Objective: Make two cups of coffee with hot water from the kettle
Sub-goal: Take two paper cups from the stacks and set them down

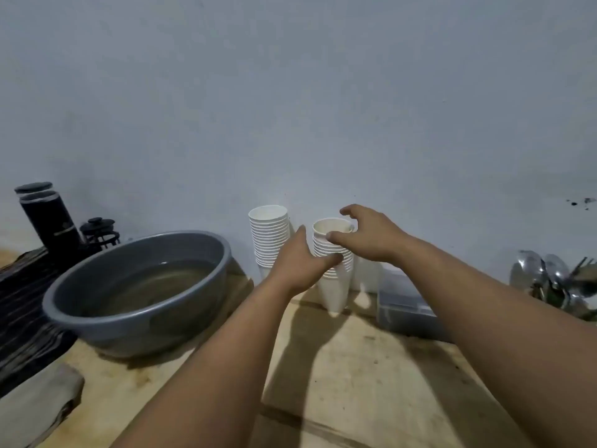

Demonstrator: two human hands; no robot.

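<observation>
Two stacks of white paper cups stand against the wall on the wooden table (355,367). The taller stack (269,234) is on the left and the nearer stack (336,286) on the right. My left hand (298,263) holds the nearer stack from its left side, with the thumb across its front. My right hand (368,236) arches over that stack's top cup (332,226). Its thumb is on the near rim, its fingers curl round the far right side, and the index finger is lifted above. No kettle is in view.
A grey basin (97,305) holding water sits at the left. Behind it are a black canister (50,218) and a French press (98,234), beside a dark striped cloth (22,312). A clear plastic box (403,305) and metal spoons (546,276) lie at the right.
</observation>
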